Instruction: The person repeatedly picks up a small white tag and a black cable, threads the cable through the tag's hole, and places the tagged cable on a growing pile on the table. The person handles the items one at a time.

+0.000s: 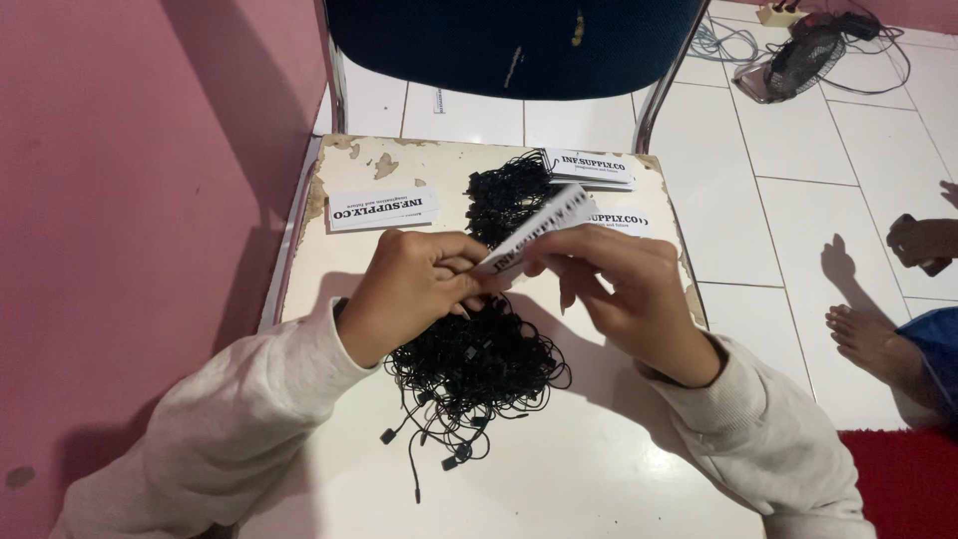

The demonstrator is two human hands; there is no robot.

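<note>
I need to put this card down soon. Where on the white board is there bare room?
Bare patches on the board: the near right part, between the black string pile and the right sleeve, and the left strip below the lone card. The middle and far edge are crowded by strings, card stacks, the left hand and right hand.

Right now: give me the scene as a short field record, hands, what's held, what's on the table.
left hand: fingers pinch the lower end of a white tag
right hand: fingers on the same tag, from the right
under hands: pile of black cords
table: white top, chipped far edge
other tags: one flat at far left, a stack at far right
beyond table: dark chair
floor: fan, another person's foot
</note>
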